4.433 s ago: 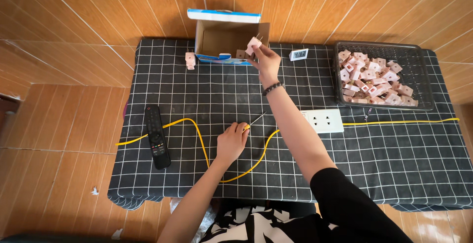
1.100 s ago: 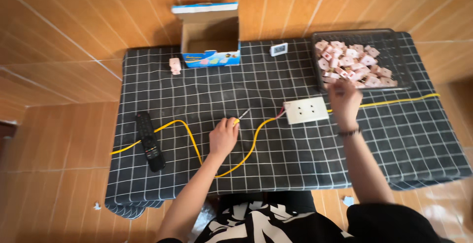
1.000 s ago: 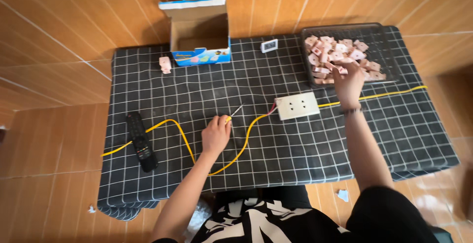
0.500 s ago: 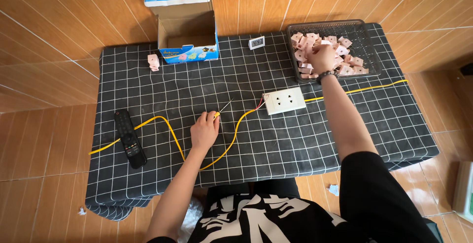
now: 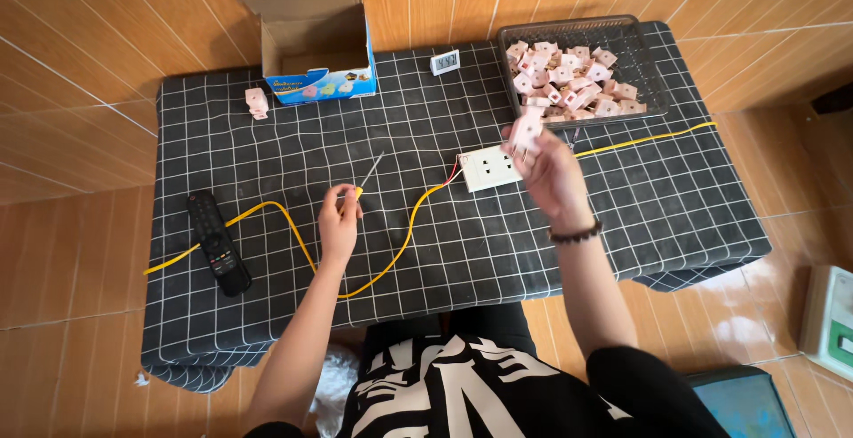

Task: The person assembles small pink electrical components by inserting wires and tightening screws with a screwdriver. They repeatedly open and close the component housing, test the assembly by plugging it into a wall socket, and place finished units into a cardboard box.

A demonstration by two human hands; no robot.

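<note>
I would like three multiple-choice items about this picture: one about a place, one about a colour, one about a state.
1. Where is the remote control?
A. in the wire basket
B. on the cloth, left of the left hand
C. inside the cardboard box

2. What colour is the cable?
A. yellow
B. green
C. white

3. What is the state of the cardboard box?
A. taped shut
B. crushed flat
C. open, flap up

Answers: 1 B, it lies on the checked cloth beyond the left hand. 2 A, yellow all along. 3 C, its inside shows.
</note>
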